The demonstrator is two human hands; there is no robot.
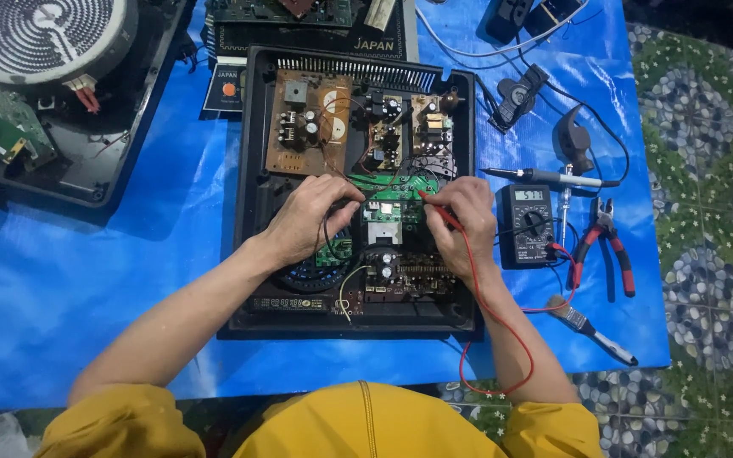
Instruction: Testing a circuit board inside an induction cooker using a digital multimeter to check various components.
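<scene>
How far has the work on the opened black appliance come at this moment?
Done: the black housing lies open, its circuit boards bared, and the multimeter is on, showing a reading. In hand: the left hand and the right hand, which holds a red probe, touch the green board. Left: the housing is uncovered; soldering iron and pliers lie unused.

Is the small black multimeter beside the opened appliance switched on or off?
On. The small black multimeter lies on the blue sheet, and its grey display shows dark digits. The right hand holds a red probe.
</scene>
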